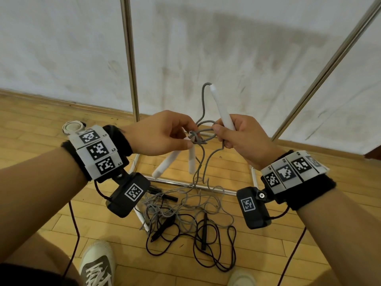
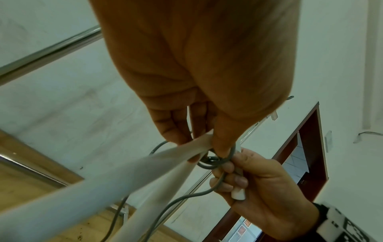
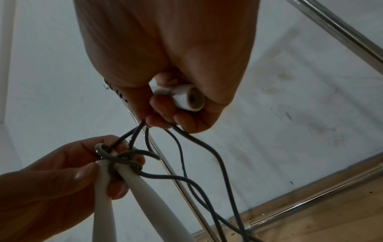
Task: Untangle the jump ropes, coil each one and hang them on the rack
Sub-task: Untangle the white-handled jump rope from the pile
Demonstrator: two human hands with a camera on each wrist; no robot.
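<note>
Grey rope (image 1: pixel 203 100) is knotted (image 1: pixel 196 139) around the tops of two white handles (image 1: pixel 165 165) that hang down from my left hand (image 1: pixel 188 139), which pinches them at the knot. My right hand (image 1: pixel 219 135) grips a third white handle (image 1: pixel 221 108) pointing up, with a grey loop pinched under its fingers. The left wrist view has the knot (image 2: pixel 211 161) between both hands. In the right wrist view the held handle's end (image 3: pixel 190 99) shows, and the knot (image 3: pixel 122 162) wraps the two handles (image 3: pixel 149 196). Grey and black ropes (image 1: pixel 185 209) lie tangled on the floor.
The rack's metal uprights (image 1: pixel 128 58) (image 1: pixel 329 65) and base bar (image 1: pixel 185 183) stand ahead against a white wall. Black handles (image 1: pixel 204 230) lie in the floor tangle. A round white roll (image 1: pixel 73 126) sits on the wooden floor at left. My shoes (image 1: pixel 97 265) are below.
</note>
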